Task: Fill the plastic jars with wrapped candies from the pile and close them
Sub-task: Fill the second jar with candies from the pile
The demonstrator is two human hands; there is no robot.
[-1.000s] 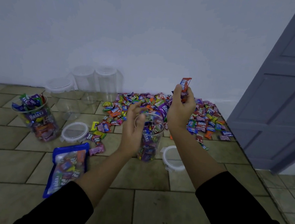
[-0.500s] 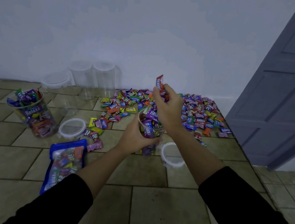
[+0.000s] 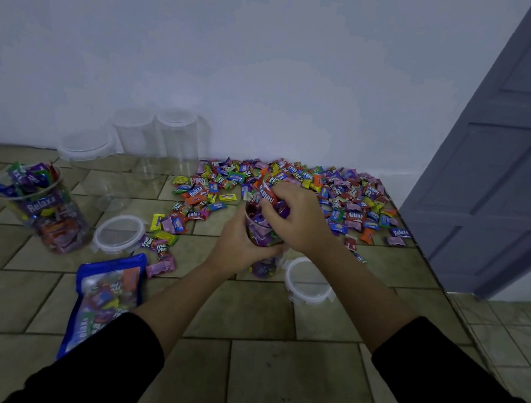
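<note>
A clear plastic jar (image 3: 263, 233) partly full of wrapped candies stands on the tiled counter at centre. My left hand (image 3: 238, 242) wraps around its side. My right hand (image 3: 295, 216) is over the jar's mouth, pinching a red Relaxa candy (image 3: 266, 193) at the rim. The pile of wrapped candies (image 3: 338, 201) spreads behind and to the right. A heaped, uncovered jar (image 3: 45, 211) stands at the left. Two loose lids lie flat: one lid (image 3: 118, 233) left of centre, another lid (image 3: 310, 284) just right of the held jar.
Empty clear jars (image 3: 154, 141) stand against the white wall at the back left. A blue candy bag (image 3: 104, 299) lies by my left forearm. A grey door (image 3: 498, 164) stands at the right, past the counter's edge (image 3: 437, 280).
My right hand has come down from above with the red candy to the jar's mouth. My left hand has closed around the jar's side.
</note>
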